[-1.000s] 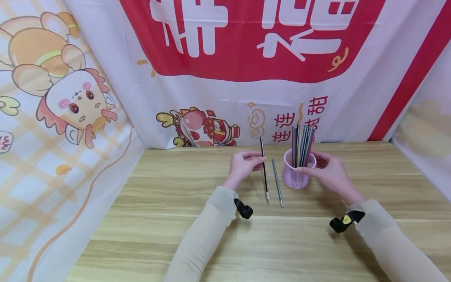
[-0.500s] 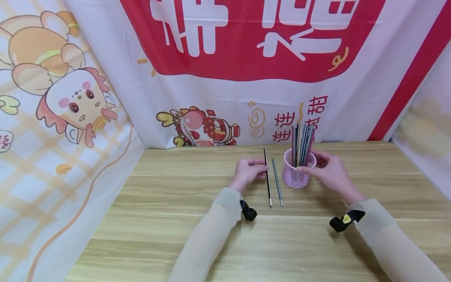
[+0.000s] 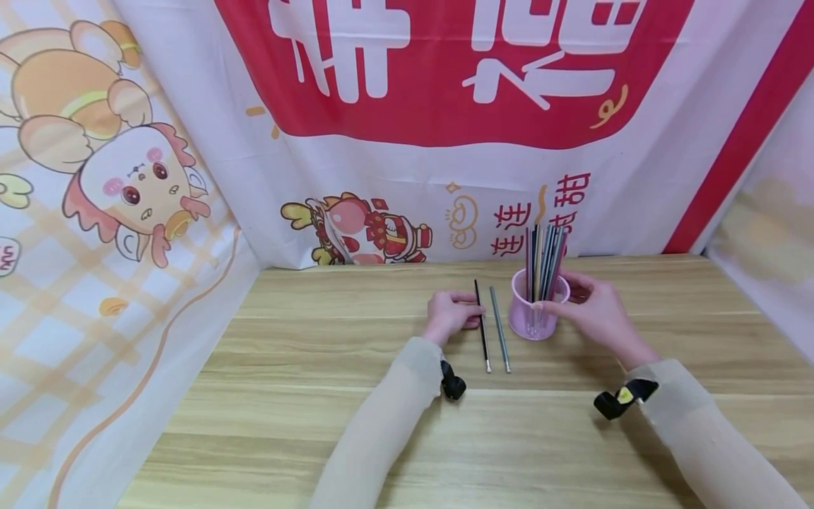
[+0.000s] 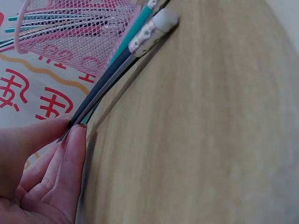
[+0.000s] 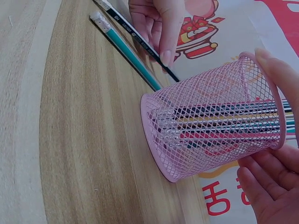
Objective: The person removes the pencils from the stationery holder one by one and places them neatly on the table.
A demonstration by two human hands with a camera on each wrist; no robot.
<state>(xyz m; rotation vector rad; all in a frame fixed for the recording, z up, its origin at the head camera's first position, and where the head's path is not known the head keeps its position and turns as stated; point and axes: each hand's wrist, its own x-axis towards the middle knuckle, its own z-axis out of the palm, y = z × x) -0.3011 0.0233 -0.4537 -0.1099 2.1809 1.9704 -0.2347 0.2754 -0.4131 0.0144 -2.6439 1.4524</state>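
My left hand pinches a black pencil between thumb and fingertips. The pencil lies low along the wooden table, its white eraser end toward me. Just right of it, almost parallel, a green pencil rests on the table, eraser end also toward me. A pink mesh pencil cup stands upright to the right of both, filled with several pencils, eraser ends down. My right hand holds the cup at its rim from the right side, thumb in front and fingers behind.
The wooden table ends at a white cloth backdrop with red print, close behind the cup. A patterned cloth borders the left side. Black wrist cameras sit on both sleeves.
My left hand has lowered the black pencil and brought it right and toward me, so it now lies beside the green one. My right hand and the cup have stayed put.
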